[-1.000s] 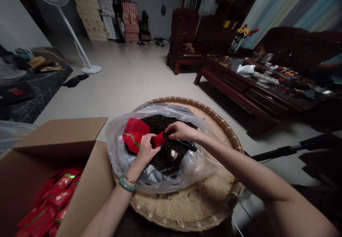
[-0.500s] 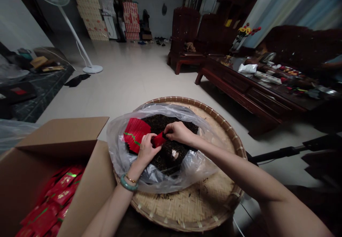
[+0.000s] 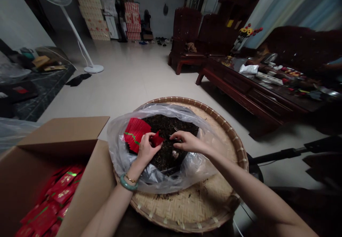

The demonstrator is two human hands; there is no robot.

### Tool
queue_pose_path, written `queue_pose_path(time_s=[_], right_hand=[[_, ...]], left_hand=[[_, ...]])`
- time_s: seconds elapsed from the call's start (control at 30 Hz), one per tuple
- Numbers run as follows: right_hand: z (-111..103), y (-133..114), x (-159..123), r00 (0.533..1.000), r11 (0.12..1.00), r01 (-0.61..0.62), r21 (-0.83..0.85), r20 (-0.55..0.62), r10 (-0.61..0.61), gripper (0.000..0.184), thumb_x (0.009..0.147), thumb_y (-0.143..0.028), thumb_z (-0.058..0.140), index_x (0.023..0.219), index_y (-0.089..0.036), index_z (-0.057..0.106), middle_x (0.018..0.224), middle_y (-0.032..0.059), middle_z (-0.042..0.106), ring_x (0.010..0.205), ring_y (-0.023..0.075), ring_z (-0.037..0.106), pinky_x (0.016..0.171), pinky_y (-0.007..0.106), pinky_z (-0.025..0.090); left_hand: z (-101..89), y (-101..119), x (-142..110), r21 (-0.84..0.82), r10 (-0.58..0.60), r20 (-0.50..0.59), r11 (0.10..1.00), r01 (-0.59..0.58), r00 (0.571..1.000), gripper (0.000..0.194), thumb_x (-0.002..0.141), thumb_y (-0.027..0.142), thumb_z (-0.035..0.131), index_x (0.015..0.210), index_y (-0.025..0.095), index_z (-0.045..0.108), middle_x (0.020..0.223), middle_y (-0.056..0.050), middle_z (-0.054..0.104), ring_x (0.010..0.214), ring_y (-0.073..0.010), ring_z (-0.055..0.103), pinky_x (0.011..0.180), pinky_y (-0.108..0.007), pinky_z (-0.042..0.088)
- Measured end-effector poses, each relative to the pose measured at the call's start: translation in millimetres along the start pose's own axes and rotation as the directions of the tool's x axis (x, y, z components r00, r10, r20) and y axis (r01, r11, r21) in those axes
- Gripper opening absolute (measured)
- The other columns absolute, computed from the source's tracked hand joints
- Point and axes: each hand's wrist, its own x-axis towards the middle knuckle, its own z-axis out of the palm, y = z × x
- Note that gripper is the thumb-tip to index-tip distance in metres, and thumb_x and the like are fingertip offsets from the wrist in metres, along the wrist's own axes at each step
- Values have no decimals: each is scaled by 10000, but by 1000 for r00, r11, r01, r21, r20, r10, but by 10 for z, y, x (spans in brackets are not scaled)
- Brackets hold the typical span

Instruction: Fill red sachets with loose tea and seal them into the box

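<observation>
My left hand (image 3: 148,147) is closed around a small red packet (image 3: 157,139), whose open top faces up and to the right. Under its wrist are a green bangle and a thin gold bracelet. A fanned stack of red packets with a green stripe (image 3: 136,132) lies just left of that hand, inside a clear plastic bag (image 3: 117,158). Dark loose leaves, looking like tea (image 3: 167,158), fill the bag. My right hand (image 3: 188,141) hovers over the leaves, right of the packet and apart from it, thumb and fingers parted. A small pale thing (image 3: 175,154) sits among the leaves below it.
The bag stands on a round woven bamboo tray (image 3: 187,208) with scattered leaf bits. At left, an open cardboard box (image 3: 88,180) holds many filled red packets (image 3: 50,201). A standing fan (image 3: 93,68) and a dark wooden table (image 3: 248,87) stand farther off. A black pole (image 3: 283,154) extends at right.
My right hand was at the packet's mouth and has drawn back to the right, its fingers parting. The packet's top now shows open. My left hand stays in place.
</observation>
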Motion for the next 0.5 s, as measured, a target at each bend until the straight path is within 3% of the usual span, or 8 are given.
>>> queue_pose_path(time_s=[0.1, 0.17, 0.33, 0.5], right_hand=[[176, -27, -11, 986, 996, 88, 16, -147, -84, 485, 714, -260, 678, 1180, -213, 554, 1137, 92, 564, 814, 151, 601, 769, 318, 499], [291, -55, 48, 980, 993, 100, 66, -180, -87, 548, 720, -262, 674, 1240, -226, 507, 1177, 101, 535, 742, 125, 607, 736, 301, 505], [406, -84, 203, 966, 994, 108, -2, -234, -106, 254, 700, -133, 644, 942, -208, 667, 907, 32, 664, 800, 154, 615, 761, 290, 484], [300, -50, 202, 965, 986, 63, 152, -260, -22, 124, 721, -152, 597, 816, -184, 671, 761, 13, 678, 682, 145, 635, 680, 266, 493]], left_hand=[[-7, 24, -1, 7, 33, 6, 999, -33, 999, 376, 671, 300, 704, 976, 200, 509, 931, -50, 581, 857, -211, 573, 719, -340, 489], [-12, 34, -5, 18, 53, 2, 998, -53, 999, 376, 667, 300, 712, 966, 202, 507, 927, -51, 583, 868, -218, 571, 744, -355, 487], [4, 3, -24, 61, 42, -9, 997, -42, 999, 394, 664, 322, 718, 965, 204, 492, 903, -44, 561, 848, -219, 576, 734, -356, 490], [29, -22, -23, 54, 13, -10, 998, -12, 1000, 469, 650, 342, 727, 1019, 201, 476, 936, -52, 560, 881, -229, 579, 729, -356, 493]])
